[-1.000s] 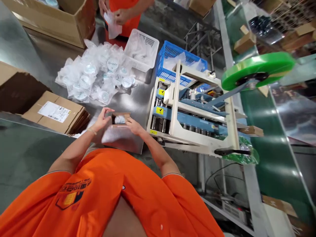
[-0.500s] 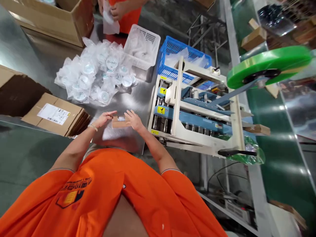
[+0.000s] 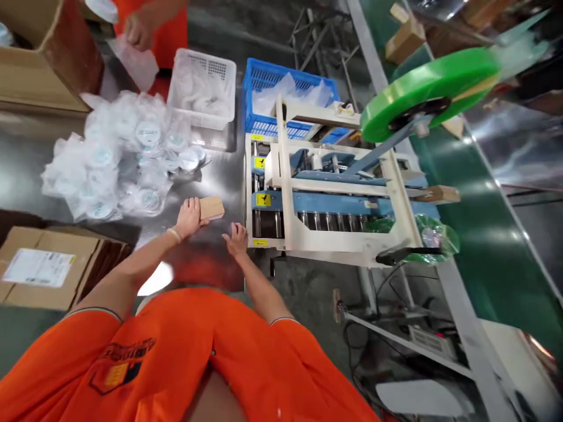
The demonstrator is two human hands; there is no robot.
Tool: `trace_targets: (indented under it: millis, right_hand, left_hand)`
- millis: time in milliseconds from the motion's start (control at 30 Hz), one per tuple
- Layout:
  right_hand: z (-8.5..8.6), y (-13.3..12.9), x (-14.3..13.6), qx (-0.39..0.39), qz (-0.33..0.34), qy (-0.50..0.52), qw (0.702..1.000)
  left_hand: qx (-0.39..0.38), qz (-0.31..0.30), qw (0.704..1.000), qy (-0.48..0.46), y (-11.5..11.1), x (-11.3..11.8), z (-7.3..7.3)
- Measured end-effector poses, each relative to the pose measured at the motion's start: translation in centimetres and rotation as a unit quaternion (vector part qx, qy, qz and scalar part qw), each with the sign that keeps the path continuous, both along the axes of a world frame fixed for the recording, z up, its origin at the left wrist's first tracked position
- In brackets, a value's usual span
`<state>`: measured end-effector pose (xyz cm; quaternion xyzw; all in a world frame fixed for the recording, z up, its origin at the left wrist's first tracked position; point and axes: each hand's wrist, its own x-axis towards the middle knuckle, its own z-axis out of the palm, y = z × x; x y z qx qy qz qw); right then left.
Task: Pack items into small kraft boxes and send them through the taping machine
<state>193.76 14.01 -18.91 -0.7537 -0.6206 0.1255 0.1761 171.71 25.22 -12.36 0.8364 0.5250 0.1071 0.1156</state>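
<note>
A small brown cardboard box [image 3: 212,207] with its top closed is on the steel table. My left hand [image 3: 189,218] is closed on the left end of this box. My right hand [image 3: 237,238] is off the box, a short way to its right and nearer to me. Its thumb and loosely bent fingers are apart, with nothing visible between them. Beyond my left hand lies a heap of clear plastic bags with round white items [image 3: 118,152] inside.
To the right stands a roller sealing machine [image 3: 308,202] with a green tape roll [image 3: 431,94]. A white basket [image 3: 224,117] and a blue crate [image 3: 248,94] stand behind. Flattened cartons [image 3: 83,264] lie left. A co-worker's hand [image 3: 139,29] holds a plastic bag.
The small box was open with both hands at its sides; now its top is closed. My right hand has left it and moved right. The whole view has shifted.
</note>
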Motion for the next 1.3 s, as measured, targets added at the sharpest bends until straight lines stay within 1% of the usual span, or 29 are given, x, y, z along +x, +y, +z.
trace_targets:
  millis: [67,133,200,267,333,367,400,433,467,500,533,567,600,667,700,767,800,833,867,900,933,1000,1033,1067,1100,1133,1200,1233,1300]
  right_hand:
    - [-0.8,-0.1,0.4,-0.023,-0.002,-0.017,1.000]
    - [-1.5,-0.1,0.6,-0.038,0.007,-0.031,0.999]
    - [-2.2,-0.2,0.8,-0.050,0.015,-0.042,0.998]
    - [-2.9,-0.4,1.1,-0.064,0.016,-0.052,0.996]
    - [-3.6,-0.4,1.4,-0.067,0.020,-0.057,0.996]
    - [-3.9,-0.4,1.5,-0.063,0.023,-0.055,0.996]
    - [-4.1,-0.4,1.7,-0.053,0.026,-0.051,0.997]
    - [-4.3,-0.3,1.8,-0.038,0.028,-0.046,0.998]
    - [-4.4,-0.2,2.0,-0.017,0.029,-0.038,0.999]
    - [-4.5,-0.1,2.1,0.008,0.028,-0.030,0.999]
    - [-4.5,-0.1,2.2,0.034,0.030,-0.022,0.999]
    - [-4.5,-0.1,2.3,0.056,0.029,-0.016,0.998]
    - [-4.4,-0.2,2.3,0.072,0.026,-0.015,0.997]
    - [-4.1,-0.4,2.4,0.078,0.013,-0.023,0.997]
    - [-3.8,-0.5,2.3,0.073,0.005,-0.029,0.997]
    - [-2.8,-0.2,1.8,0.068,-0.017,-0.029,0.997]
    - [-2.0,0.4,1.1,0.068,-0.019,-0.018,0.997]
    - [-0.9,1.1,-0.1,0.068,-0.010,0.000,0.998]
    - [0.5,2.1,-1.9,0.066,0.016,0.022,0.997]
    - [2.0,3.1,-4.3,0.063,0.062,0.045,0.995]
    - [3.8,4.2,-7.3,0.058,0.128,0.066,0.988]
    - [7.5,5.9,-14.6,0.049,0.287,0.091,0.952]
    - [9.4,6.4,-18.6,0.039,0.359,0.091,0.928]
    - [11.0,6.6,-22.4,0.025,0.417,0.078,0.905]
    - [12.5,6.5,-25.9,0.006,0.455,0.056,0.889]
    - [13.6,6.2,-29.0,-0.010,0.477,0.038,0.878]
    - [15.0,5.1,-33.6,-0.034,0.495,0.008,0.868]
    - [15.3,4.5,-35.1,-0.043,0.494,0.000,0.868]
    - [15.5,3.4,-36.8,-0.052,0.483,0.004,0.874]
  left_hand:
    - [0.006,-0.027,1.000,-0.002,5.0,3.5,0.5]
    - [0.007,-0.052,0.999,-0.008,9.3,7.7,0.8]
    - [0.002,-0.070,0.997,-0.032,12.7,12.6,1.1]
    - [-0.016,-0.090,0.992,-0.084,14.9,17.9,1.3]
    - [-0.040,-0.118,0.982,-0.140,15.8,23.3,1.6]
    - [-0.053,-0.135,0.976,-0.163,15.8,25.6,1.7]
    - [-0.066,-0.149,0.970,-0.181,15.3,27.4,1.9]
    - [-0.077,-0.161,0.964,-0.197,14.4,28.5,2.0]
    - [-0.085,-0.171,0.958,-0.215,13.2,28.8,2.2]
    - [-0.089,-0.180,0.951,-0.234,11.6,28.1,2.3]
    - [-0.086,-0.188,0.946,-0.250,9.7,26.5,2.3]
    - [-0.077,-0.194,0.942,-0.263,7.6,24.0,2.4]
    - [-0.064,-0.197,0.941,-0.269,5.3,20.7,2.4]
    - [-0.024,-0.191,0.945,-0.264,0.3,12.4,2.7]
    - [0.003,-0.161,0.953,-0.258,-2.3,7.8,2.8]
    - [0.058,-0.046,0.969,-0.236,-7.7,-1.3,3.3]
    - [0.083,0.033,0.971,-0.223,-10.3,-5.5,3.6]
    - [0.105,0.125,0.964,-0.208,-12.8,-9.3,3.8]
    - [0.124,0.224,0.947,-0.193,-15.1,-12.7,4.1]
    - [0.138,0.322,0.920,-0.178,-17.3,-15.6,4.3]
    - [0.147,0.411,0.885,-0.163,-19.2,-18.0,4.5]
    - [0.137,0.555,0.807,-0.146,-22.1,-21.4,4.9]
    - [0.113,0.607,0.772,-0.150,-23.1,-22.4,5.0]
    - [0.080,0.646,0.742,-0.161,-23.7,-23.1,5.1]
    - [0.044,0.670,0.719,-0.178,-24.0,-23.6,5.1]
    - [0.010,0.684,0.702,-0.198,-24.1,-23.8,5.0]
    - [-0.031,0.689,0.687,-0.229,-24.0,-24.1,4.7]
    - [-0.037,0.689,0.684,-0.239,-23.9,-24.2,4.5]
    - [-0.034,0.688,0.679,-0.254,-24.0,-24.3,4.1]
